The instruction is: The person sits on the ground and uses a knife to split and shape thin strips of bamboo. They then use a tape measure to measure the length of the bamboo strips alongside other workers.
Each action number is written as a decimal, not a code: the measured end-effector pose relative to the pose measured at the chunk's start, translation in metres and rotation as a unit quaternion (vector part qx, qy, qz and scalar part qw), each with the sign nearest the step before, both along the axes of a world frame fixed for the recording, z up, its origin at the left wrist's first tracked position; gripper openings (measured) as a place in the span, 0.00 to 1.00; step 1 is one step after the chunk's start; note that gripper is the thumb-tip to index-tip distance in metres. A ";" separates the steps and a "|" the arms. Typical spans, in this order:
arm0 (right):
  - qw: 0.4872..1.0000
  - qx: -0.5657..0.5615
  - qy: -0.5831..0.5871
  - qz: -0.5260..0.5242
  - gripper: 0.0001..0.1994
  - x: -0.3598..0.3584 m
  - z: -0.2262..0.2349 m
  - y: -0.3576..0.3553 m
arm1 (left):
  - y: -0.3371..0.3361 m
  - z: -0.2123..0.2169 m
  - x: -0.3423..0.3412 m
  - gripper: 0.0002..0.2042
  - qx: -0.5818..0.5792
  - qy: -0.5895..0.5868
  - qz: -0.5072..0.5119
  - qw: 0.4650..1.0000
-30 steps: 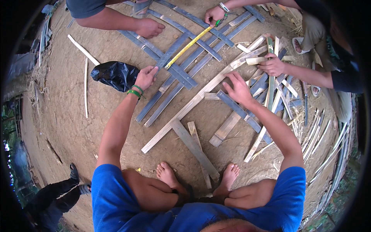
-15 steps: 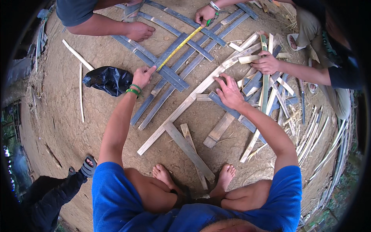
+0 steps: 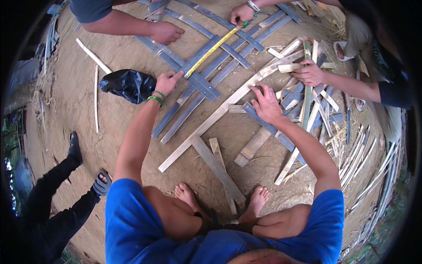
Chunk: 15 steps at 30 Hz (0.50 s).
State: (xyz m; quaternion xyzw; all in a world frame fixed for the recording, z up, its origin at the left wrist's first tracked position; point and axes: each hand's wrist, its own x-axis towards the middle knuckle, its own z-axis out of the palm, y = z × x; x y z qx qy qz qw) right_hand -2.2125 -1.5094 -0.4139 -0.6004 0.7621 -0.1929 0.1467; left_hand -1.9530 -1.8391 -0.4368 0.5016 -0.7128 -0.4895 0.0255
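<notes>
My left hand (image 3: 168,83) has its fingers closed at the near end of a yellow tape measure (image 3: 206,55), which lies along a dark slat (image 3: 200,52) of a crossed lattice. A co-worker's hand (image 3: 241,14) grips the tape's green-and-black case at the far end. My right hand (image 3: 267,105) is open, fingers spread, its fingertips by a long pale wooden strip (image 3: 206,124). Beneath its wrist runs a dark slat (image 3: 288,141); contact there cannot be told.
A black plastic bag (image 3: 127,86) lies left of my left hand. Another person's hand (image 3: 310,73) rests on a pile of split pieces at right. A third person's hand (image 3: 167,32) is over the lattice. Loose sticks (image 3: 358,152) lie far right; someone's sandalled foot (image 3: 102,182) stands at left.
The whole view has shifted slightly, with lattice and strips now a little further right. My hands keep nearly the same places against them. At left, more of a standing person's legs shows.
</notes>
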 end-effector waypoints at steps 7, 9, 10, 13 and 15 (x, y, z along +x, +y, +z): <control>1.000 0.008 0.014 -0.002 0.26 0.000 -0.002 0.000 | 0.001 0.008 0.001 0.14 0.059 0.036 0.002 0.998; 1.000 0.008 0.016 0.002 0.27 0.000 0.000 0.000 | 0.001 0.010 0.001 0.14 0.053 0.026 -0.010 0.998; 1.000 0.006 0.017 0.002 0.27 -0.001 -0.001 0.000 | 0.001 0.010 0.001 0.14 0.050 0.022 -0.016 0.998; 1.000 0.002 0.019 0.003 0.27 -0.001 -0.002 0.001 | 0.000 0.009 0.002 0.14 0.052 0.017 -0.018 0.998; 1.000 0.003 0.019 0.003 0.27 -0.001 -0.002 0.001 | 0.001 0.009 0.001 0.14 0.048 0.019 -0.018 0.999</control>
